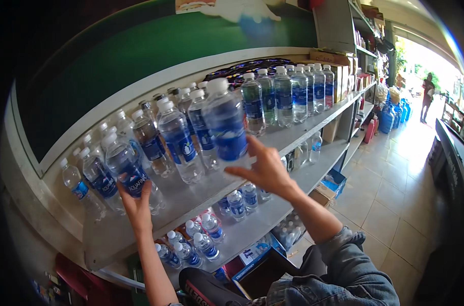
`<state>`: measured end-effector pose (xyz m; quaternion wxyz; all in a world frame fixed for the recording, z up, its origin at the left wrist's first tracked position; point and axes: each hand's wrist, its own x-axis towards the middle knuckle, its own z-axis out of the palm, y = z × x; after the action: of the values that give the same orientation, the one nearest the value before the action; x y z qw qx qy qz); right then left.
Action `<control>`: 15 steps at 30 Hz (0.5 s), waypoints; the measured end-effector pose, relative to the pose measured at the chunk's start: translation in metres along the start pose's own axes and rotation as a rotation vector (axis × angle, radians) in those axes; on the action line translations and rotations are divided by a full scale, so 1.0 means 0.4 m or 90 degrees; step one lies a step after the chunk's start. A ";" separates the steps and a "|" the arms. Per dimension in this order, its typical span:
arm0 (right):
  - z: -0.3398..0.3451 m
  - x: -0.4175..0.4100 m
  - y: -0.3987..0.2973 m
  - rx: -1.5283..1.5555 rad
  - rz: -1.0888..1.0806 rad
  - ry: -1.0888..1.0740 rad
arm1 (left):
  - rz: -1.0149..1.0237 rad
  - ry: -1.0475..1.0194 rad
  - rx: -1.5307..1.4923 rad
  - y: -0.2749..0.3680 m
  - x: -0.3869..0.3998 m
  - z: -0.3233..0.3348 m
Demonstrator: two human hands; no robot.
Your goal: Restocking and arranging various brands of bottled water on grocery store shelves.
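Rows of clear plastic water bottles with blue labels and white caps stand on a grey metal shelf. My left hand [136, 206] grips the lower part of an Aquafina bottle [129, 168] at the shelf's left part. Near the middle, my right hand [266, 164] has its thumb and fingers around the lower right side of another blue-labelled bottle [226, 126], which looks blurred and larger than its neighbours. Between the hands stand several more bottles, among them one with a blue label [178, 141]. A further group of bottles [283, 95] stands to the right.
A lower grey shelf [266, 214] holds smaller bottles [205, 244]. Below it are an open cardboard box [266, 275] and a bag of bottles [289, 229]. Cartons [341, 76] stand at the upper shelf's far end. A person [427, 97] stands by the bright doorway, near large blue jugs [388, 118].
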<state>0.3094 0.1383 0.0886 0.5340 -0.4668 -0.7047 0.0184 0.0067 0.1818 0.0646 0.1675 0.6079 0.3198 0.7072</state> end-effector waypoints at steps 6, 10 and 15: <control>-0.035 0.097 0.219 -0.114 0.035 0.114 | -0.051 0.013 0.018 -0.022 0.031 0.026; -0.045 0.127 0.286 -0.151 0.096 0.123 | -0.094 0.026 0.026 -0.074 0.060 0.069; 0.050 0.155 0.291 -0.163 0.219 0.096 | -0.104 -0.017 0.152 -0.118 0.109 -0.022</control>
<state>0.3687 0.2554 0.0645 0.5102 -0.6440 -0.5698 -0.0156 -0.0177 0.2419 0.0657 0.1551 0.6049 0.4479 0.6398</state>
